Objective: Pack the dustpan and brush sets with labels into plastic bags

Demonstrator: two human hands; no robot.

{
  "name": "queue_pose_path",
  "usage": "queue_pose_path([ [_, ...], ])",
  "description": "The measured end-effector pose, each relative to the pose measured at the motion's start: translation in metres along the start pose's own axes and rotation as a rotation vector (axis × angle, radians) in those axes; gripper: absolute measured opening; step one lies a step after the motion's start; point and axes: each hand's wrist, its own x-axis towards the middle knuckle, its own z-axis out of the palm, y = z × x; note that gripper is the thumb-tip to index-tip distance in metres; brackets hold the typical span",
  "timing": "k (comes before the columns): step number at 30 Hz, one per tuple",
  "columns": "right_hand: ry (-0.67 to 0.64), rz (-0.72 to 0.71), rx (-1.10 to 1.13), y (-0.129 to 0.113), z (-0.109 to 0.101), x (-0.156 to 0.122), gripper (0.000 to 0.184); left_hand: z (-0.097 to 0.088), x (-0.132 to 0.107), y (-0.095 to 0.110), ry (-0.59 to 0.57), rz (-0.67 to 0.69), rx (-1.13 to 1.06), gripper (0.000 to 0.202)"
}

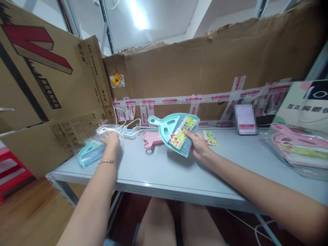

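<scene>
My right hand [201, 143] is closed on a mint-green dustpan [166, 123], which is tilted up above the table. A blue-bristled brush [188, 145] lies in the pan, and a yellow-green label card [180, 131] covers part of the bristles under my fingers. At the left, my left hand [111, 139] reaches over crinkled clear plastic bags [102, 129], its fingers extended against the film. Beneath them, beside that hand, lies another mint dustpan set [89, 153] in clear plastic. A pink dustpan [151, 138] rests on the table behind the held one.
A white power strip [130, 133] with cables stands near the back. Another label card [211, 138] lies right of centre, with a phone [246, 119] propped behind it. Bagged pink dustpans [299, 145] are stacked at the right. Cardboard [174, 71] walls the table's back and left.
</scene>
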Motion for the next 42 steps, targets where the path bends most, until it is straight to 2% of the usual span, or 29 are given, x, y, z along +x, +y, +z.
queue_pose_path([
  [2, 0.0, -0.001, -0.007, 0.0, 0.001, -0.002, 0.017, -0.002, 0.001, -0.003, 0.07, -0.009, 0.001, 0.033],
  [5, 0.003, -0.003, -0.014, -0.003, 0.002, -0.006, 0.015, -0.014, -0.006, 0.009, 0.196, 0.059, 0.001, 0.03],
  [8, 0.01, -0.005, -0.009, -0.01, 0.004, -0.011, 0.017, -0.026, -0.026, 0.036, 0.319, 0.211, -0.005, 0.026],
  [10, -0.02, -0.004, 0.005, -0.016, 0.005, -0.014, 0.02, -0.031, -0.042, 0.062, 0.405, 0.364, -0.011, 0.025],
  [13, -0.092, -0.019, 0.034, -0.023, 0.005, -0.015, 0.026, -0.033, -0.06, 0.101, 0.394, 0.511, -0.063, 0.023],
  [16, -0.008, -0.027, 0.007, -0.024, 0.002, -0.01, 0.024, -0.03, -0.062, 0.124, 0.341, 0.509, -0.185, 0.021],
  [19, 0.137, -0.014, -0.043, -0.018, -0.001, -0.004, 0.018, -0.023, -0.056, 0.126, 0.33, 0.465, -0.316, 0.019],
  [21, 0.16, 0.003, -0.059, -0.013, -0.001, -0.001, 0.017, -0.017, -0.052, 0.12, 0.333, 0.483, -0.39, 0.018],
  [25, 0.147, 0.045, -0.057, -0.004, 0.001, -0.003, 0.017, -0.008, -0.062, 0.114, 0.311, 0.599, -0.436, 0.015],
  [31, 0.139, 0.032, -0.004, 0.0, -0.004, 0.003, 0.019, 0.0, -0.095, 0.133, 0.255, 0.821, -0.451, 0.014],
  [36, 0.128, 0.0, 0.046, 0.003, -0.01, 0.01, 0.026, 0.002, -0.107, 0.14, 0.235, 1.023, -0.509, 0.02],
  [42, 0.076, 0.085, 0.052, 0.009, -0.004, 0.005, 0.024, -0.001, -0.106, 0.139, 0.234, 1.036, -0.575, 0.021],
])
